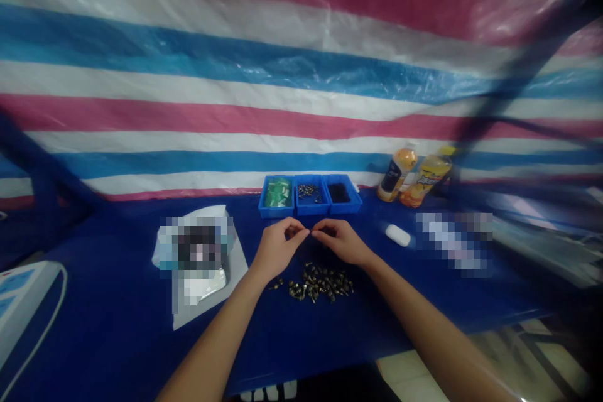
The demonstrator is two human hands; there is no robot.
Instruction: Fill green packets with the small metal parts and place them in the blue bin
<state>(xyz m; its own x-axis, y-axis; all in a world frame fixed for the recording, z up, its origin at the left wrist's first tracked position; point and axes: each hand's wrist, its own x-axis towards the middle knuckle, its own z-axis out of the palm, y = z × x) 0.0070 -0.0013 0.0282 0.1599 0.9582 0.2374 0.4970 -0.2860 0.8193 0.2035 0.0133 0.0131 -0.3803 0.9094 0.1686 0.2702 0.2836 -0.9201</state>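
My left hand (281, 246) and my right hand (340, 240) meet fingertip to fingertip above the blue table, both pinched closed. Whatever lies between the fingertips is too small to make out. Just below them, nearer to me, is a loose pile of small brass-and-dark metal parts (323, 282), with a few strays at its left side. Beyond my hands stand three small blue bins in a row. Green-and-white pieces fill the left bin (277, 212), small metallic pieces lie in the middle bin (311, 208), and dark small parts are in the right bin (347, 206).
Two drink bottles, one orange-capped (396, 173) and one yellow-capped (428, 177), stand at the back right. A white rounded case (398, 235) lies before them. White paper (235, 264) with blurred items is at left, near a power strip (23, 295). Striped sheeting (282, 88) hangs behind.
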